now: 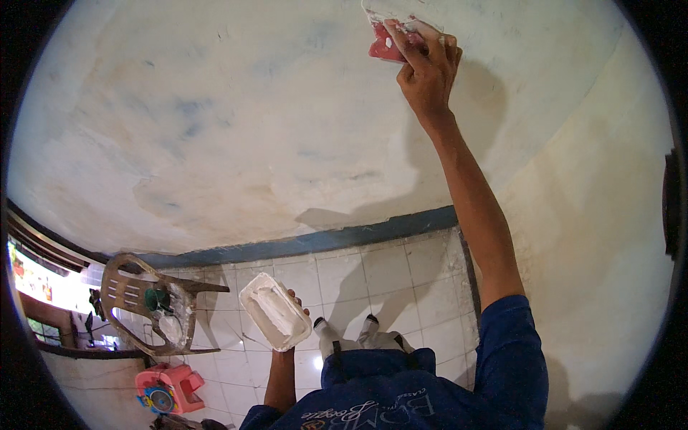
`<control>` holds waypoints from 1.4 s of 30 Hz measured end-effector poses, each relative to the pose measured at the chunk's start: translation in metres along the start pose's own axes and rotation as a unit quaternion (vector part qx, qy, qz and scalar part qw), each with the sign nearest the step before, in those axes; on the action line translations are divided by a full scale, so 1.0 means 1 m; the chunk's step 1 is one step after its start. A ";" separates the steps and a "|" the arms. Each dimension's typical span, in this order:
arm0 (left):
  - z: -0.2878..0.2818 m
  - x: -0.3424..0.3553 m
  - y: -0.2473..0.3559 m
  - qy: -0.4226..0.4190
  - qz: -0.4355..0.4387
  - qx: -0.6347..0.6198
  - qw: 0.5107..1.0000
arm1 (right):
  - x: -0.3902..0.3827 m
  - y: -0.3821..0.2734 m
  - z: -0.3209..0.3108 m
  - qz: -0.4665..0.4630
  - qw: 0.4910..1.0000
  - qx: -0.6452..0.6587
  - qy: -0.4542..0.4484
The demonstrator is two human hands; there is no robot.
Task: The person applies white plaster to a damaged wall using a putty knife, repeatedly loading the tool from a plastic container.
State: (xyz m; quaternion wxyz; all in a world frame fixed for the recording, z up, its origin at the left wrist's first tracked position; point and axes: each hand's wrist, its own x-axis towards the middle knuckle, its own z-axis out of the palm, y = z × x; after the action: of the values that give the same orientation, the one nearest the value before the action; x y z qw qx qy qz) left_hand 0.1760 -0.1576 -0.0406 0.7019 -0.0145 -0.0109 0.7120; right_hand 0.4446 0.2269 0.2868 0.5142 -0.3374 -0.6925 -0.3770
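Observation:
My right hand (432, 72) is raised high against the wall (236, 129). Its fingers are closed around a red putty spreader (385, 47) with white paste along its upper edge, and the spreader touches the wall surface. Lower down, my left hand (297, 301) holds a white rectangular tub (252, 288) from beneath and its right side; most of that hand is hidden behind it. White putty (276, 309) coats the inside of the tub. Pale, patchy coating covers the wall, with bluish patches showing through.
At left stands a brown plastic chair (118, 292), smeared white, with a dark green object (156, 301) on its seat. A pink plastic toy-like item (190, 383) sits below it. White floor tiles (387, 276) meet a blue strip (337, 240) at the wall's base. Another wall (595, 236) adjoins at right.

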 end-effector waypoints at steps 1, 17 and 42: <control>0.001 -0.001 -0.001 -0.001 -0.001 -0.013 1.000 | 0.003 0.002 0.003 -0.008 1.000 0.001 0.003; 0.010 -0.003 0.003 0.013 -0.013 0.011 1.000 | 0.010 -0.054 -0.025 0.002 0.999 0.024 -0.049; -0.005 0.001 0.006 0.009 -0.024 0.009 1.000 | -0.061 -0.078 0.026 -0.036 0.982 0.047 -0.178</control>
State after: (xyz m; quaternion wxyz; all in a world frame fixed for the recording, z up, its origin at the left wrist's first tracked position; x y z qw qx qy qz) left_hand 0.1706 -0.1566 -0.0458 0.7191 -0.0143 0.0016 0.6948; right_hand 0.3806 0.2062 0.2095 0.3841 -0.3489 -0.8019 -0.2962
